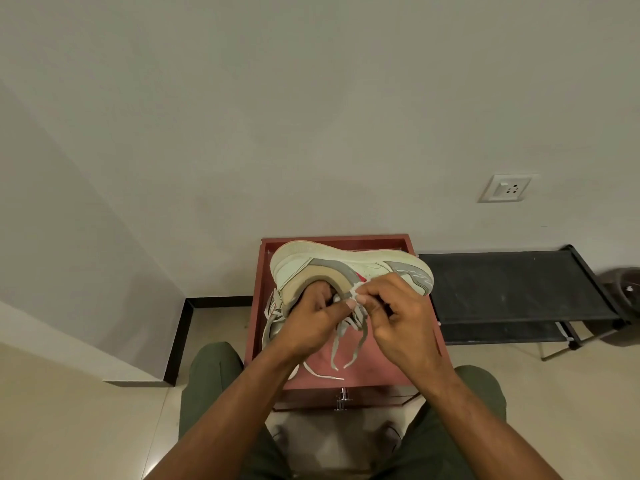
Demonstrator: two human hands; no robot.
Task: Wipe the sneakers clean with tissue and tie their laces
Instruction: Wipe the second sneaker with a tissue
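A white and grey sneaker [349, 263] is held up on its side above a red-brown box-like table [388, 368], its sole facing away from me. My left hand [311, 323] has fingers inside the shoe's opening and its thumb pinches the lace. My right hand [398, 313] pinches the same grey-white laces [346, 341] near the tongue. The loose lace ends hang down toward the tabletop. A second sneaker [272, 323] lies on the table behind my left hand, mostly hidden, with its lace end [325, 375] trailing on the top.
A black low shoe rack [512, 289] stands to the right against the wall. A dark round object [623, 289] sits at the far right edge. A wall socket [505, 188] is above the rack. My knees in green trousers flank the table.
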